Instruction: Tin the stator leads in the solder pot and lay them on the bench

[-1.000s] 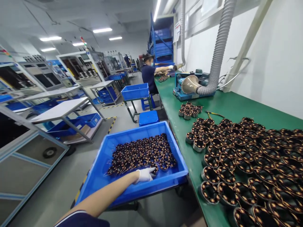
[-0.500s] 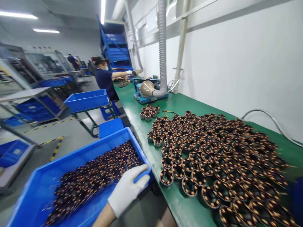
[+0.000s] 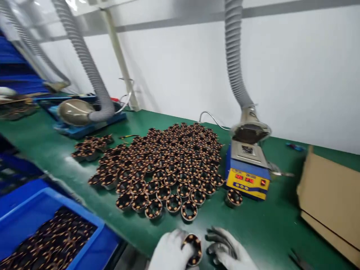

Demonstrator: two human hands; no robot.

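Note:
My left hand, in a white glove, is closed around a motor stator, a ring with copper windings, near the front of the bench. To its right is my right hand, gloved with dark-stained fingertips. Its fingers are loosely bent and apart, with nothing seen between them. Beyond both hands, many similar stators stand close together on the green bench. A single stator stands apart by a blue and yellow heating unit with a red digital display.
A blue bin full of stators stands at the lower left, beside the bench. A grey extraction hose hangs over the heating unit. Cardboard lies at the right, with dark-handled pliers nearby. A blue machine sits further left.
The view has swung right, bringing the heating unit and cardboard into sight. A gloved hand was over the blue bin's edge; now both my hands are at the bench, the left holding a stator.

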